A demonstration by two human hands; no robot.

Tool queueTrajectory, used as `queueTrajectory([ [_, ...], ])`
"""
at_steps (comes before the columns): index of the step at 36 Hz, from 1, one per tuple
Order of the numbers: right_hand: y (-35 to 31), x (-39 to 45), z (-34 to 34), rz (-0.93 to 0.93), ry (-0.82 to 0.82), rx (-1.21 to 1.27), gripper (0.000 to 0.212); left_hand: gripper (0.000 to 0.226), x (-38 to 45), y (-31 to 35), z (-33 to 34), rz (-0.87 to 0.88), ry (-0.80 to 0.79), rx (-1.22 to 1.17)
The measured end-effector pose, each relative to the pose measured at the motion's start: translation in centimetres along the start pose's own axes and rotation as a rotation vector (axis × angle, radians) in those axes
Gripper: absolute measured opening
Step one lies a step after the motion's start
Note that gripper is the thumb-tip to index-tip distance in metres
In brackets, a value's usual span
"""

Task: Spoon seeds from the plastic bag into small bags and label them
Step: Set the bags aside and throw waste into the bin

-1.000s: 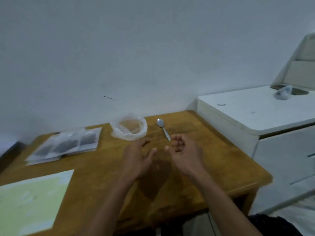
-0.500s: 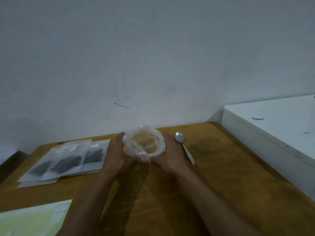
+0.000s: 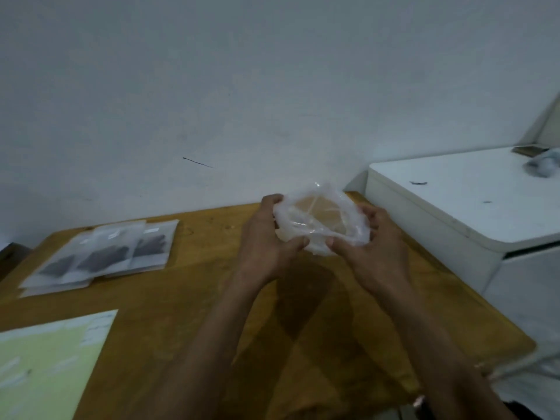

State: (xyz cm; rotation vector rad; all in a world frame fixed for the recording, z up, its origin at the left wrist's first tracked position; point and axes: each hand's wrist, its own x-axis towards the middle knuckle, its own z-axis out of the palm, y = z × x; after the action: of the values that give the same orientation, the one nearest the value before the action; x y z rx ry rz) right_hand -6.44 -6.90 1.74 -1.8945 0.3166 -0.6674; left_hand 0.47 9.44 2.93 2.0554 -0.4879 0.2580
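A clear plastic bag (image 3: pixel 321 219) with its mouth held wide is lifted above the wooden table (image 3: pixel 194 298). My left hand (image 3: pixel 266 241) grips its left rim and my right hand (image 3: pixel 372 247) grips its right rim, thumbs pinching the near edge. The table's wood shows through the bag; I cannot tell whether seeds are inside. Several small bags (image 3: pixel 103 256) with dark contents lie flat at the table's far left. The spoon is hidden behind the bag and hands.
A pale green sheet with labels (image 3: pixel 45 359) lies at the near left. A white cabinet (image 3: pixel 454 213) stands against the table's right side, with a small crumpled object (image 3: pixel 542 165) on top. A bare wall runs behind the table.
Both hands went from empty above the table to gripping the plastic bag, then lifted it and pulled its mouth wider. The view shifted, and the spoon went out of sight.
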Motion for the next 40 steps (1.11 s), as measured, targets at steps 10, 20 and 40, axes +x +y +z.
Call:
queueTrajectory([
  [10, 1.7, -8.5, -15.2, 0.091, 0.350, -0.005, 0.075, 0.082, -6.8, 9.9, 10.3, 0.134, -0.273, -0.168],
  [20, 9.5, -15.3, -26.4, 0.344, 0.734, -0.035, 0.078, 0.079, -15.0, 16.0, 23.7, 0.183, -0.602, -0.144],
  [40, 24.5, -21.6, -28.3, 0.828, 0.589, -0.072, 0.093, 0.100, -22.1, 10.7, 36.5, -0.059, -1.068, 0.295],
])
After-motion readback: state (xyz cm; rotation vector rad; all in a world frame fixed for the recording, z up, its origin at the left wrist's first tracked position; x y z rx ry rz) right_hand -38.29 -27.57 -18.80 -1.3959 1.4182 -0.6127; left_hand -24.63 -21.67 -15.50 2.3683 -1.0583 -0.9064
